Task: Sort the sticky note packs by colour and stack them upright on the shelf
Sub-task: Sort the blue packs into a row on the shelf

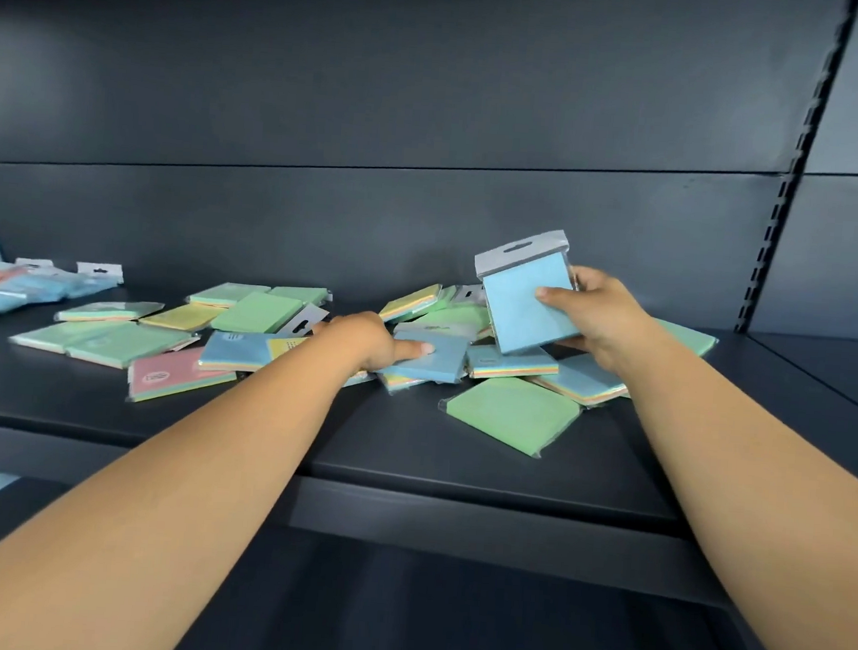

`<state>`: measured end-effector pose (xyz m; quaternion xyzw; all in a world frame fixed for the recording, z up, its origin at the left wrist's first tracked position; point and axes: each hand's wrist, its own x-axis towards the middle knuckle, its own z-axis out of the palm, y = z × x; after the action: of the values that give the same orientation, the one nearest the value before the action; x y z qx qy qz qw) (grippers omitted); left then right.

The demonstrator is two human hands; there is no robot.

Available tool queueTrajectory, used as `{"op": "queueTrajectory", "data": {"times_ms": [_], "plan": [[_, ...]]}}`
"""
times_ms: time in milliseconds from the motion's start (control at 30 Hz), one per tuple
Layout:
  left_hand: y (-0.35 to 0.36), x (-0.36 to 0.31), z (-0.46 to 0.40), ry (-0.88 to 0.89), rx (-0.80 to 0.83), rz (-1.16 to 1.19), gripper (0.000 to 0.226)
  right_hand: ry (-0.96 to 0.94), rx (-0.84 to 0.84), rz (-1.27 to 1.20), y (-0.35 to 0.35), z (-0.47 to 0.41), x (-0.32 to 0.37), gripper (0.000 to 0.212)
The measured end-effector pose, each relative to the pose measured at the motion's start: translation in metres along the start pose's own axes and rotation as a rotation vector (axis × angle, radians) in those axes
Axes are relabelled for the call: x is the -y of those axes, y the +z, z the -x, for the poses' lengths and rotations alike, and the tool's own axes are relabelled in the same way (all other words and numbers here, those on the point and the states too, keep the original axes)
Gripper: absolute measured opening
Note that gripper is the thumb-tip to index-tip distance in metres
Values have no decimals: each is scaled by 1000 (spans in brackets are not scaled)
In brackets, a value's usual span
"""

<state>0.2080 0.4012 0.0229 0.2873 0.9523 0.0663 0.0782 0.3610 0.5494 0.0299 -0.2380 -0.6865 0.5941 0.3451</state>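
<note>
My right hand [595, 316] grips one blue sticky note pack [524, 306] above the shelf [408, 450], my left hand [370, 343] pinches another blue pack [434, 363], and most packs lie unsorted.

Held a blue pack [522, 301] upright in the right hand [595, 313]; gripped another blue pack [427, 357] lying on the shelf [408, 440] with the left hand [370, 341].

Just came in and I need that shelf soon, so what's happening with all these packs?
A person is sorting sticky note packs on the dark shelf. The right hand holds a blue pack raised off the shelf, while the left hand grips another blue pack lying in the pile. Most packs, like the green pack in front, lie flat and mixed.
</note>
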Motion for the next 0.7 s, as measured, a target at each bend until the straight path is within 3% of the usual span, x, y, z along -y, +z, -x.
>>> {"op": "queueTrajectory", "data": {"times_ms": [200,433,600,700], "plan": [[10,-6,-2,-58,-44,-159,81,-8,10,32,4,1,0,15],[9,-5,6,-57,-16,-52,85,-33,-5,39,8,3,0,18],[15,-8,28,-46,-112,62,78,-47,-22,22,9,6,0,13],[22,-7,55,-46,-184,0,73,-47,-11,33,10,7,1,20]]}}
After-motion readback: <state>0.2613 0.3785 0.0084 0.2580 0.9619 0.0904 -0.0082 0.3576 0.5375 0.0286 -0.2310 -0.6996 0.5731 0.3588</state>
